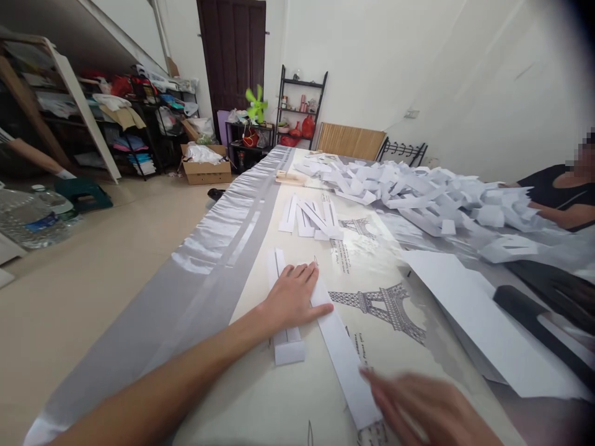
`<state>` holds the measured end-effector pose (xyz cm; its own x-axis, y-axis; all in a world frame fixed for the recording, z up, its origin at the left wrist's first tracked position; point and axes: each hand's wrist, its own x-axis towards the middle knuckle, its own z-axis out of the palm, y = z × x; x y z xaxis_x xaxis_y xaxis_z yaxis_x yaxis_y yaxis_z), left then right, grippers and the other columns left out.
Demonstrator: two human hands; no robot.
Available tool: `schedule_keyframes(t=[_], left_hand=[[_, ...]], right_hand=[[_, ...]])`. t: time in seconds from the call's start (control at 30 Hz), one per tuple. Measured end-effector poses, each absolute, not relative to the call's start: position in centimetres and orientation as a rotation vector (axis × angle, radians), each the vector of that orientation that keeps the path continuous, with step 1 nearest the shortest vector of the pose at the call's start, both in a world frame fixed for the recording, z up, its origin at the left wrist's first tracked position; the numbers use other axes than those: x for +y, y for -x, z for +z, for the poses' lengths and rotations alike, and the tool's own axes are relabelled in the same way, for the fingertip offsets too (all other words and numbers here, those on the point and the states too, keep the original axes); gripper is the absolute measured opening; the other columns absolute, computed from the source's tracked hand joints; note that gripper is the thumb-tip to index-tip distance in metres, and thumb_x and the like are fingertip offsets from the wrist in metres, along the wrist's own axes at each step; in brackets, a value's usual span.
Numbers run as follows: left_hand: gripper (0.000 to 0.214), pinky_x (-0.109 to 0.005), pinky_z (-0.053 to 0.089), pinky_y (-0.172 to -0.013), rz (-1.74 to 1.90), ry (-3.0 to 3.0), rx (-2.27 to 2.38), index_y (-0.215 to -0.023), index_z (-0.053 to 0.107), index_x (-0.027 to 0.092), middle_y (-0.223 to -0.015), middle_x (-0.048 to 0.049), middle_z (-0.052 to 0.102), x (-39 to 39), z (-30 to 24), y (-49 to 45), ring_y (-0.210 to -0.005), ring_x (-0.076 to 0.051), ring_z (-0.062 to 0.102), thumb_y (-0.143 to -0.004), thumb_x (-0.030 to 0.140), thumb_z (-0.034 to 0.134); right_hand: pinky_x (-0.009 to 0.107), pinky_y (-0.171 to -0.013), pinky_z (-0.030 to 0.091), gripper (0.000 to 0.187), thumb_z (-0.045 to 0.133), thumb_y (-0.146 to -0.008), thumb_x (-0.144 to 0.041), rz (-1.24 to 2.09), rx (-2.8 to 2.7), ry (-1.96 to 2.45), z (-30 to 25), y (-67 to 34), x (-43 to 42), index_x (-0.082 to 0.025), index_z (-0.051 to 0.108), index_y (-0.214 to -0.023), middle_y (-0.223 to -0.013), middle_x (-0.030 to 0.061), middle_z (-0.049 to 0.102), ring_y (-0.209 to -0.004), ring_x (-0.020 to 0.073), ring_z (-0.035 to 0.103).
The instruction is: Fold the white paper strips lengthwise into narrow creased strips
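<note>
My left hand (295, 297) lies flat with its fingers stretched, across two folded white paper pieces. Its palm covers part of the left one, a narrow folded paper strip (289, 350) with a slit-like line along it. Under its thumb and fingertips runs the second, a longer plain paper strip (341, 347) slanting toward me. My right hand (418, 402), smeared by motion, is at the near end of that longer strip, its fingertips along the right edge. Whether those fingers pinch the paper is not visible. Farther up the table lie several folded paper strips (304, 217).
Large white sheets (483, 316) lie at the right beside a dark object (539, 316). A big heap of folded paper (409, 186) covers the far right of the table, where another person (562, 192) sits. The cream table cover (242, 365) has Eiffel Tower prints.
</note>
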<state>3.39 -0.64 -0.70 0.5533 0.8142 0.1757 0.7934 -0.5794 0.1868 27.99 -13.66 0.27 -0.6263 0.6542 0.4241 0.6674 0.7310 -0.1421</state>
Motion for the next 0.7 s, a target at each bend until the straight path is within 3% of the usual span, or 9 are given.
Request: schedule_keyframes(t=[0.1,0.3,0.57,0.7], left_hand=[[0.079,-0.049,0.026,-0.116,0.374,-2.704,1.384,-0.152,0.036,0.014,-0.162,-0.0174,0.036,-0.6,-0.6,-3.4,-0.146,-0.033,0.037,-0.099,0.071,0.03],[0.066,-0.046,0.029,-0.115,0.465,-2.742,1.379,-0.152,0.038,0.018,-0.157,-0.0137,0.045,-0.7,-0.8,-3.4,-0.143,-0.031,0.043,-0.101,0.06,0.036],[0.085,-0.046,0.03,-0.113,0.449,-2.734,1.381,-0.152,0.037,0.015,-0.158,-0.0179,0.042,-0.4,-0.9,-3.4,-0.142,-0.033,0.043,-0.096,0.078,0.026],[0.098,-0.047,0.028,-0.112,0.439,-2.747,1.357,-0.154,0.035,0.016,-0.158,-0.0183,0.041,-0.1,-1.0,-3.3,-0.141,-0.035,0.043,-0.089,0.088,0.021]], right_hand=[[0.032,-0.052,0.05,0.036,0.038,-0.105,-0.019,-0.054,-2.467,1.171,1.8,-25.4,-7.4,-0.019,0.062,-0.13,-0.079,0.0063,0.068,-0.064,0.0207,0.064],[0.036,-0.073,0.05,0.033,0.034,-0.104,-0.016,-0.08,-2.492,1.261,0.2,-21.6,-1.5,-0.017,0.066,-0.106,-0.086,0.0068,0.057,-0.074,0.0203,0.056],[0.037,-0.078,0.054,0.032,0.032,-0.108,-0.022,0.276,-2.507,1.248,1.6,-24.6,-5.8,-0.02,0.064,-0.106,-0.091,0.0056,0.056,-0.082,0.0197,0.057],[0.036,-0.074,0.055,0.032,0.033,-0.107,-0.019,0.179,-2.597,1.18,1.5,-26.7,-10.5,-0.017,0.059,-0.126,-0.093,0.0069,0.06,-0.082,0.0205,0.059]])
